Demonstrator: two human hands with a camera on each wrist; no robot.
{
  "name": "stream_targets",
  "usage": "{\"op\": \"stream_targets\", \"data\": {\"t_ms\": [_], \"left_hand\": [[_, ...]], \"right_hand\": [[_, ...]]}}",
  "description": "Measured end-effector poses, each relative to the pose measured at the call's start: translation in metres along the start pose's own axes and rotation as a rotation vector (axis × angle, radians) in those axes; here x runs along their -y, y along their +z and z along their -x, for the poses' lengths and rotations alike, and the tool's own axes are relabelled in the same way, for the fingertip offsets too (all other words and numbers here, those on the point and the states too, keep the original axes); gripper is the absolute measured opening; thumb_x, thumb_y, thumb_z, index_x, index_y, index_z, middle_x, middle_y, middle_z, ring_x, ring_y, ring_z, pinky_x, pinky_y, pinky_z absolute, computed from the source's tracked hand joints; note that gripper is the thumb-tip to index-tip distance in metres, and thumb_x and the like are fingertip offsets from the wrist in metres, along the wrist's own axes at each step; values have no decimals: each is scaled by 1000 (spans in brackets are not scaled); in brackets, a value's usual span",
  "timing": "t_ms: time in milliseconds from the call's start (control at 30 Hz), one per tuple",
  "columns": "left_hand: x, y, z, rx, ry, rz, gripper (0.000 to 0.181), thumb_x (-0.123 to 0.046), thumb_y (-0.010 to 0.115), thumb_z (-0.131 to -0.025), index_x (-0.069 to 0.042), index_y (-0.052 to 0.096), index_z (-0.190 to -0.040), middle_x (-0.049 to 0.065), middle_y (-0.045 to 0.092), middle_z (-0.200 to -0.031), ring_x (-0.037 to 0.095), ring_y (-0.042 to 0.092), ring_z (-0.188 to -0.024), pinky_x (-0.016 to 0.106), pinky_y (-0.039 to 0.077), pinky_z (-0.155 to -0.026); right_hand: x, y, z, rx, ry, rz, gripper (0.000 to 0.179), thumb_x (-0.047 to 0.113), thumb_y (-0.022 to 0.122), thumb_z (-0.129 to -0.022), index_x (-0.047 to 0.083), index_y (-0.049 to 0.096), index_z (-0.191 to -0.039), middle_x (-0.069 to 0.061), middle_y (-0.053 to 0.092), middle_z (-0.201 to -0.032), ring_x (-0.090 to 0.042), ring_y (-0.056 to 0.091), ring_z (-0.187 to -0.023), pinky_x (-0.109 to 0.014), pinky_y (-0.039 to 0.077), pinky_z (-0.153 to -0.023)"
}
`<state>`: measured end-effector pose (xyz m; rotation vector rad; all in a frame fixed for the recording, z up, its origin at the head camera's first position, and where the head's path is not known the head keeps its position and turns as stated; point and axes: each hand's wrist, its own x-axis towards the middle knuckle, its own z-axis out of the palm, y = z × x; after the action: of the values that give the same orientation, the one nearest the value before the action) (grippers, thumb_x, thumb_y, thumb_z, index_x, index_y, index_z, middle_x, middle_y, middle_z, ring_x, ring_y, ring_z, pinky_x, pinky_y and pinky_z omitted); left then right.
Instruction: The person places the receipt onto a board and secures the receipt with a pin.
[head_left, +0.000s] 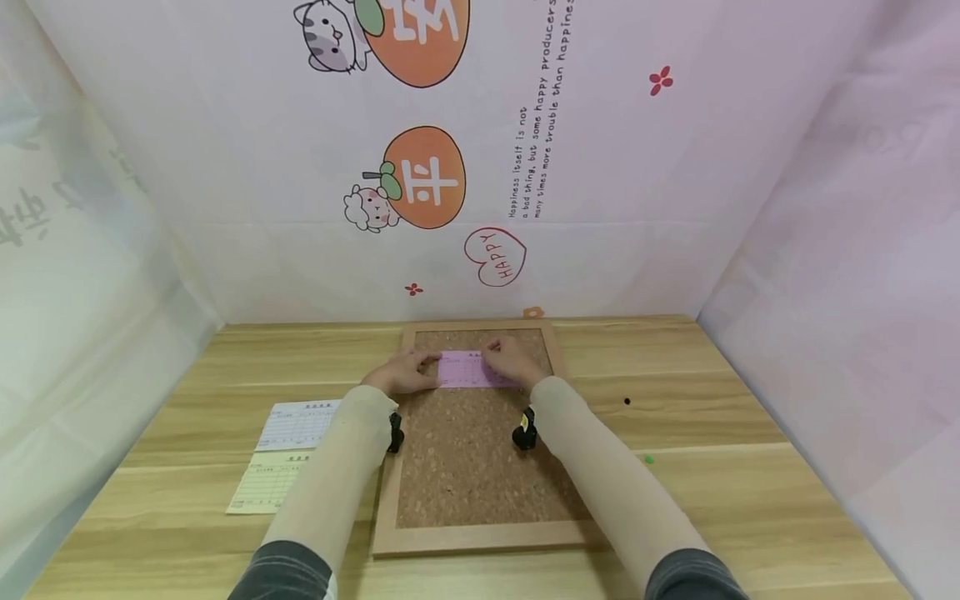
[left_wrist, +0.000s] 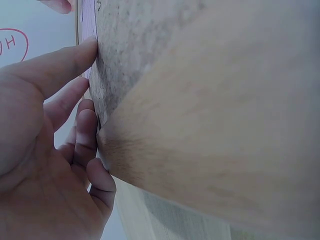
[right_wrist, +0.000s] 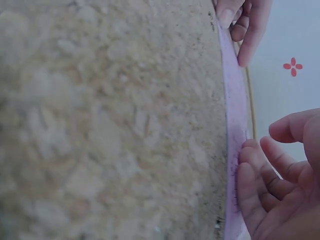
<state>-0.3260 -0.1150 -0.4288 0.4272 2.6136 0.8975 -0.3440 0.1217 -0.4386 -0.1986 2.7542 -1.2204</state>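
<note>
Pink paper (head_left: 459, 369) lies between the spread left hand (head_left: 405, 374), touching its left end, and loosely bent right hand (head_left: 513, 361), touching its right.

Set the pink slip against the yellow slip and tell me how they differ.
The pink slip lies on the corkboard; the yellow slip lies on the table. The left hand and right hand touch the pink slip, while neither touches the yellow slip. Both bear printed text and are partly hidden in the head view.
</note>
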Motion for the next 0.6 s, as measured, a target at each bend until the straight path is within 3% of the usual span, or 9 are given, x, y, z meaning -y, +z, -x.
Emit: {"op": "stream_targets", "data": {"t_ms": [167,467,600], "left_hand": [[-3,-1,2,0,11,-5,59,-21,61,-99,-7,40,-153,22,30,-153,38,34,-137,54,29,-111],[-1,-2,1,-14,11,-8,58,-21,62,-100,-8,42,-152,21,29,-155,39,30,-140,55,26,-112],[0,-2,2,-7,18,-20,59,-22,63,-99,-7,42,-152,23,30,-154,40,29,-140,56,26,-112]], "right_hand": [[1,-7,4,51,-28,33,32,26,53,-101,8,64,-125,-6,63,-105,-20,59,-86,-33,50,-71],[-1,-13,8,74,-133,68,35,19,53,-98,1,62,-126,-12,61,-118,-26,56,-106,-43,48,-89],[-3,-16,12,78,-174,84,31,15,54,-98,-2,63,-122,-14,62,-114,-27,56,-104,-41,49,-86]]}}
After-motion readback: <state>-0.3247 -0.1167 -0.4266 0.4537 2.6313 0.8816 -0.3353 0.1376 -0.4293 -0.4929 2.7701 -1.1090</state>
